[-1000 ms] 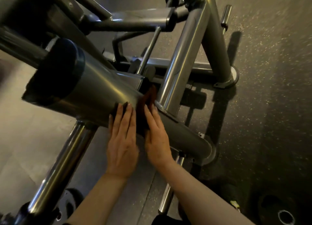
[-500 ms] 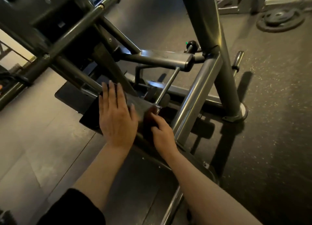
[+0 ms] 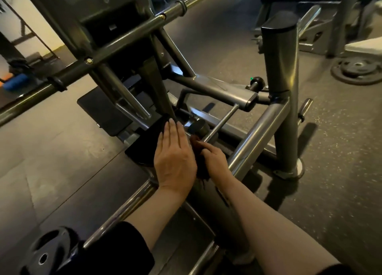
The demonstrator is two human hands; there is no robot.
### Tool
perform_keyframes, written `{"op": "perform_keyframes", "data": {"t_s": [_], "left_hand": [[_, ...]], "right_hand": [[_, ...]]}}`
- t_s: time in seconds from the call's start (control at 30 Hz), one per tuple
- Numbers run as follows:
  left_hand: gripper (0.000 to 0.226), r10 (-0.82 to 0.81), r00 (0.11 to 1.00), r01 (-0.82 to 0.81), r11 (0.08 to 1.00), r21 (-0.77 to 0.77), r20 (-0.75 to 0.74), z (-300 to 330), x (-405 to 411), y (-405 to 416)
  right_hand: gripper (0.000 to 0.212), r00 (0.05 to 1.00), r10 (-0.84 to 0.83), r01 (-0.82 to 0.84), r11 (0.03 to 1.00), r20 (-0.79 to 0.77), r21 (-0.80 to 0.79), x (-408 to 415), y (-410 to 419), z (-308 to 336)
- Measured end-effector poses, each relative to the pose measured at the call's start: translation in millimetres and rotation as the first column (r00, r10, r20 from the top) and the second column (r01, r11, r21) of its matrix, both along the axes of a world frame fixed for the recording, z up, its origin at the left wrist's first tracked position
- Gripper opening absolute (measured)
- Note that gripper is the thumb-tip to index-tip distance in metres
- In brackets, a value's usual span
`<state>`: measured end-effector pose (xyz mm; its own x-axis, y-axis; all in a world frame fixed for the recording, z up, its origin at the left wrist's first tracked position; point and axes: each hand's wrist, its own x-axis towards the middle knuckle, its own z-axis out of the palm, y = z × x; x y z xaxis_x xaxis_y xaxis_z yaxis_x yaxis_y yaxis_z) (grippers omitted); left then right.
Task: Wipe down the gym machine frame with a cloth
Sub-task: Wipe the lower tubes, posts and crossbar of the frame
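Two hands, left hand (image 3: 174,159) flat, right hand (image 3: 215,161) on one cloth (image 3: 199,167) (dark).

dark gym floor (image 3: 237,53), weight plates (image 3: 355,71), machine frame (image 3: 283,101)

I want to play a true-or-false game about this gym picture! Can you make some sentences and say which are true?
1. The left hand lies flat on the frame. True.
2. The right hand holds a water bottle. False: it presses a dark cloth on the frame.
3. A weight plate lies on the floor far right. True.
4. Both arms are covered to the wrist. False: the forearms are bare.
5. The cloth is bright white. False: it is dark reddish.
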<state>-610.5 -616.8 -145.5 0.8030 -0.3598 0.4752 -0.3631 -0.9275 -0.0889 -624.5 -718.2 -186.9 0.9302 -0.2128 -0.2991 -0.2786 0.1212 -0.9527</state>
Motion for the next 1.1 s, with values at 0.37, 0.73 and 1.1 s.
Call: {"op": "perform_keyframes", "data": {"t_s": [0.37, 0.73, 1.1], "left_hand": [[0.048, -0.017, 0.999, 0.017, 1.000, -0.018, 0.038, -2, -5, -11], [0.066, 0.355, 0.853, -0.034, 0.769, 0.638, -0.382, -73, -31, -70], [0.074, 0.543, 0.744, -0.084, 0.654, 0.752, -0.390, -77, -32, -83]], "right_hand": [[0.047, 0.953, 0.217, -0.240, 0.966, -0.213, -0.093, -9, -26, -41], [0.072, 0.532, 0.706, -0.584, -0.095, -0.468, -0.806, 26, -112, -100], [0.072, 0.580, 0.728, -0.462, -0.075, -0.366, -0.883, 65, -197, -117]]}}
